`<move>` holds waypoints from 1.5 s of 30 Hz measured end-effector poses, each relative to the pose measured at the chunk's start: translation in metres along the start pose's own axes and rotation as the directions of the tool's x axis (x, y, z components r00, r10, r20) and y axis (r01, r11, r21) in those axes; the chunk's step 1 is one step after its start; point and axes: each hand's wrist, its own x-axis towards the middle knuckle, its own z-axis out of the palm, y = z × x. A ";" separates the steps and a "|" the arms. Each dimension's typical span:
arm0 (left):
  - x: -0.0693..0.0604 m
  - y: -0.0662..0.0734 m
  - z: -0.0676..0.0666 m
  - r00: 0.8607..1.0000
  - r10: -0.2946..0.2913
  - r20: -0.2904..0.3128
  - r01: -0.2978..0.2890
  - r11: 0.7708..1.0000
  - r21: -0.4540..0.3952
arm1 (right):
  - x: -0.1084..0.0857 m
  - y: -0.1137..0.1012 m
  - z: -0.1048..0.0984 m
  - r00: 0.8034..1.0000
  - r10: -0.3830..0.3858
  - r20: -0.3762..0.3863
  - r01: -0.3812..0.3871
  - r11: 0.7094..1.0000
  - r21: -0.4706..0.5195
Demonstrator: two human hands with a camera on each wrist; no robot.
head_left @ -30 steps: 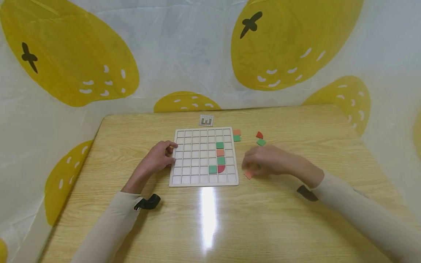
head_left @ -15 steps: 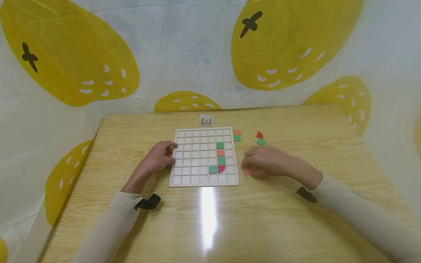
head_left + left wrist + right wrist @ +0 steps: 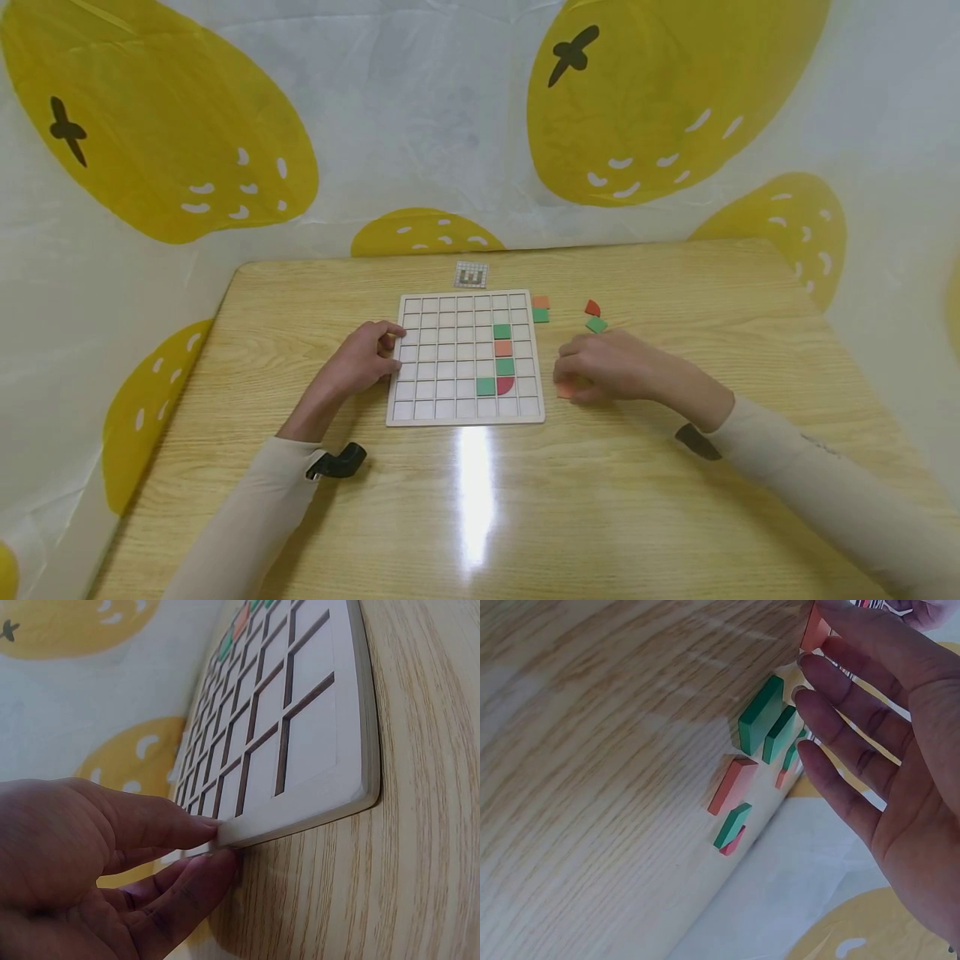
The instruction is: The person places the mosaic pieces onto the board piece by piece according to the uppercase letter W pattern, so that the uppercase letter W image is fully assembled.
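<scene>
My left hand (image 3: 358,360) grips the left rim of the white grid board (image 3: 435,421). In the left wrist view, one fingertip of this hand (image 3: 127,840) lies on the rim of the board (image 3: 315,799), another beside its edge. Right of the board, my right hand (image 3: 615,367) holds an orange tile (image 3: 565,390) low at the table between thumb and finger. The right wrist view shows this hand (image 3: 900,742) at the orange tile (image 3: 814,631), its other fingers loosely extended. Green, orange and red tiles (image 3: 504,367) lie in the board's right part.
A small patterned card (image 3: 471,275) lies behind the board. An orange tile (image 3: 541,302) and a green tile (image 3: 541,316) lie by its right edge; a red piece (image 3: 592,307) and a green tile (image 3: 596,325) farther right. More loose tiles (image 3: 761,716) show in the right wrist view.
The orange tile at my right hand has shifted slightly away from me and turned, with more of it under the fingers. My left hand and the board have not moved.
</scene>
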 end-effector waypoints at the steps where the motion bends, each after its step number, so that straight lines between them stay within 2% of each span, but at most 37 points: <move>1: 0.000 0.000 0.000 1.000 0.000 0.000 0.000 1.000 0.000 | 0.000 0.000 0.000 1.000 0.006 0.006 -0.006 1.000 0.001; 9: 0.001 -0.001 0.000 1.000 0.004 -0.002 -0.004 1.000 0.004 | 0.002 -0.001 -0.001 0.998 0.039 0.046 -0.039 0.999 -0.002; 16: 0.000 0.000 0.000 1.000 0.005 -0.003 -0.005 1.000 -0.006 | 0.003 -0.001 0.000 0.998 0.048 0.030 -0.048 0.999 0.009; 23: 0.001 0.001 0.000 1.000 0.003 0.001 -0.003 1.000 -0.006 | 0.008 0.003 0.000 0.998 0.061 0.001 -0.061 0.996 0.068; 37: 0.001 0.001 -0.001 1.000 -0.010 0.004 0.010 1.000 0.001 | 0.026 0.001 -0.017 1.000 0.028 -0.014 -0.026 0.994 0.109; 45: 0.001 0.000 -0.001 1.000 -0.016 0.006 0.016 1.000 -0.008 | 0.040 -0.005 -0.022 1.000 0.016 0.007 -0.016 0.990 0.143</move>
